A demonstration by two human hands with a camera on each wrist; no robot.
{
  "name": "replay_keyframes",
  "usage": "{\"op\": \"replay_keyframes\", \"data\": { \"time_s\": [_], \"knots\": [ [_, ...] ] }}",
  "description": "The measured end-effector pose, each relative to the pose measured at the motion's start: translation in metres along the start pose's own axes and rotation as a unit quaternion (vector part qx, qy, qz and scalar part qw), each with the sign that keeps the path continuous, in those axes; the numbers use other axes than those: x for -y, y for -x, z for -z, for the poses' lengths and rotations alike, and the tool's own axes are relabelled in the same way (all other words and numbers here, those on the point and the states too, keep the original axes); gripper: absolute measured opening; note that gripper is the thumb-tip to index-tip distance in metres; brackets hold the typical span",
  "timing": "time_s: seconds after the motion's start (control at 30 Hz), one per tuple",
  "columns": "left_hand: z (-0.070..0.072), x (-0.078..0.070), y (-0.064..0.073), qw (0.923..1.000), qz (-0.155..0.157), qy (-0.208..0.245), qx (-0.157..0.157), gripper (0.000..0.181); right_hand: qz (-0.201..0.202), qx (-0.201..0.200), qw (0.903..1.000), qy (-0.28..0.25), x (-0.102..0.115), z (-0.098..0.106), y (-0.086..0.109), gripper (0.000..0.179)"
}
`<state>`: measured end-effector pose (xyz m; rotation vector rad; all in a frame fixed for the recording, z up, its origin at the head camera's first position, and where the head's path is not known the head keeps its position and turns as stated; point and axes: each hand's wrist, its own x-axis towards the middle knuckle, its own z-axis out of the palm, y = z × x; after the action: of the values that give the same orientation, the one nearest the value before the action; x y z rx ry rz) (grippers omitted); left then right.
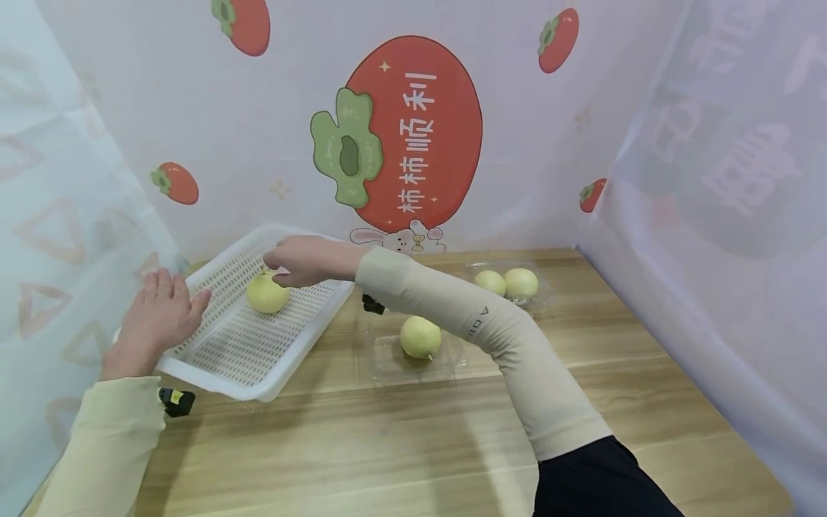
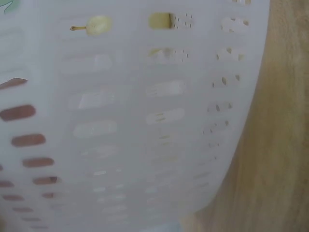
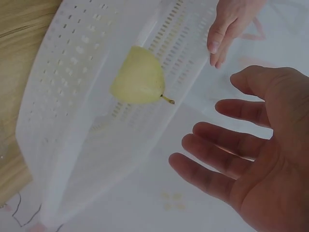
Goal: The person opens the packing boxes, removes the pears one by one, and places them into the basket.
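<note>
A yellow-green pear (image 1: 266, 296) with a brown stem lies in a white slotted plastic basket (image 1: 300, 362). Above the pear hovers my right hand (image 1: 316, 260); in the right wrist view its fingers (image 3: 212, 150) are spread and loosely bent, apart from the pear (image 3: 140, 77). My left hand (image 1: 158, 312) is at the basket's left rim with fingers extended; whether it touches the rim I cannot tell. The slotted basket wall (image 2: 130, 140) fills most of the left wrist view, where the left hand's grip is not shown.
Right of the basket, a single pear (image 1: 421, 337) sits in a clear plastic tray (image 1: 388, 362). Farther back, two pears (image 1: 520, 283) rest in another clear container, partly behind my right sleeve. Printed sheets (image 1: 517, 143) enclose the wooden table (image 1: 388, 452) at the back and sides.
</note>
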<state>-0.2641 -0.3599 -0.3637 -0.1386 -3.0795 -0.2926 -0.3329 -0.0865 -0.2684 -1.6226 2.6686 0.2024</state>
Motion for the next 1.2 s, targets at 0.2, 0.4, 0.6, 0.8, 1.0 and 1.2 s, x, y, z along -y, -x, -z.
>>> {"op": "replay_keyframes", "data": {
  "time_s": [0.2, 0.4, 0.6, 0.8, 1.0, 1.2],
  "knots": [
    [0.0, 0.0, 0.002, 1.0, 0.007, 0.002, 0.0, 0.088, 0.005, -0.016, 0.9998, -0.013, -0.004, -0.002, 0.025, 0.026],
    [-0.001, -0.001, 0.002, 1.0, 0.001, -0.004, -0.009, 0.086, 0.021, -0.047, 0.9983, -0.028, -0.009, -0.007, 0.052, 0.035],
    [-0.004, -0.004, 0.0, 1.0, 0.005, -0.004, 0.001, 0.088, 0.022, -0.067, 0.9968, -0.039, -0.019, -0.024, 0.082, 0.047],
    [-0.004, -0.005, -0.004, 0.9998, 0.018, 0.005, 0.009, 0.091, -0.008, -0.06, 0.9975, -0.036, -0.028, -0.035, 0.107, 0.053],
    [-0.001, -0.005, -0.005, 0.9996, 0.024, 0.011, 0.006, 0.092, -0.012, -0.069, 0.9972, -0.028, -0.03, -0.042, 0.126, 0.052],
    [-0.001, -0.003, -0.003, 0.9998, 0.021, -0.003, 0.0, 0.09, -0.01, -0.066, 0.9969, -0.041, -0.031, -0.055, 0.144, 0.053]
  ]
}}
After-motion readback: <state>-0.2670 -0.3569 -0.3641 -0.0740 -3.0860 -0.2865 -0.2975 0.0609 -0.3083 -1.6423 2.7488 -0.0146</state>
